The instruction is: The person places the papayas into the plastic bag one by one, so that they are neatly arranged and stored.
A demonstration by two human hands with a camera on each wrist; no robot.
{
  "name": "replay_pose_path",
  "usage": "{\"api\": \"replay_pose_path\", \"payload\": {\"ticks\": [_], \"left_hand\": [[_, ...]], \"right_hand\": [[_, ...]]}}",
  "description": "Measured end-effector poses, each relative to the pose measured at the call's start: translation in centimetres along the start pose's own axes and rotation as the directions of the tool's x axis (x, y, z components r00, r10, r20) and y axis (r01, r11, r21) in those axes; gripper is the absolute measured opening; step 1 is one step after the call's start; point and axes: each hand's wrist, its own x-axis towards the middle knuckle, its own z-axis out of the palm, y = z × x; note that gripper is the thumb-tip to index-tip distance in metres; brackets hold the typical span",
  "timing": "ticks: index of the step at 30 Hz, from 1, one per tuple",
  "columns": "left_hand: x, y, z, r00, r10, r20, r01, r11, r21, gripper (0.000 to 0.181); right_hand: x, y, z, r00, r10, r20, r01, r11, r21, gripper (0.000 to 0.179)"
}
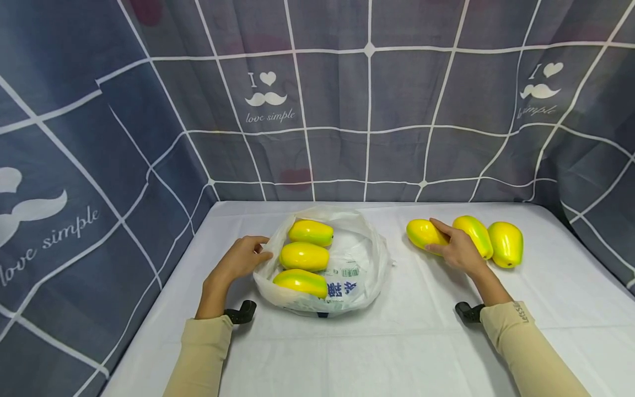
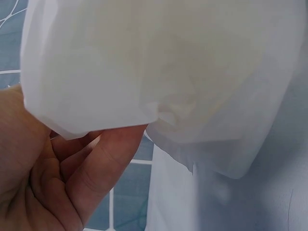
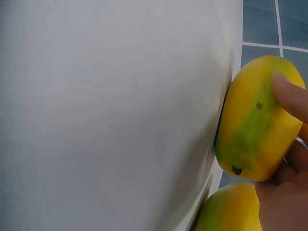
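Note:
A white plastic bag (image 1: 379,253) lies wide open on the table, with blue and green print on its inside. Three yellow-green mangoes (image 1: 303,256) are inside, one above another along its left part. My left hand (image 1: 243,258) pinches the bag's left rim between thumb and fingers; the left wrist view shows the thin film (image 2: 91,86) over the fingers. To the right of the bag, my right hand (image 1: 462,251) grips a mango (image 1: 421,234), its thumb across the skin in the right wrist view. Beside that hand lie another mango (image 1: 474,236) and a further one (image 1: 506,244).
A white cloth (image 1: 387,353) covers the table. Behind and at the sides hangs a dark grey curtain (image 1: 332,99) with white grid lines and moustache prints. Black wrist mounts (image 1: 240,312) sit at both cuffs.

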Motion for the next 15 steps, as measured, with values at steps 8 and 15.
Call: {"api": "replay_pose_path", "payload": {"ticks": [8,15], "left_hand": [[0.02,-0.04,-0.06,1.0,-0.016,0.003,0.016,1.0,-0.009,0.038],[0.0,0.14,-0.16,1.0,-0.017,0.0,0.017,1.0,-0.004,0.038]], "right_hand": [[-0.03,0.09,0.17,1.0,0.003,-0.012,-0.003,1.0,0.001,0.077],[-0.32,-0.08,0.32,0.999,-0.01,-0.032,0.01,1.0,-0.003,0.077]]}}
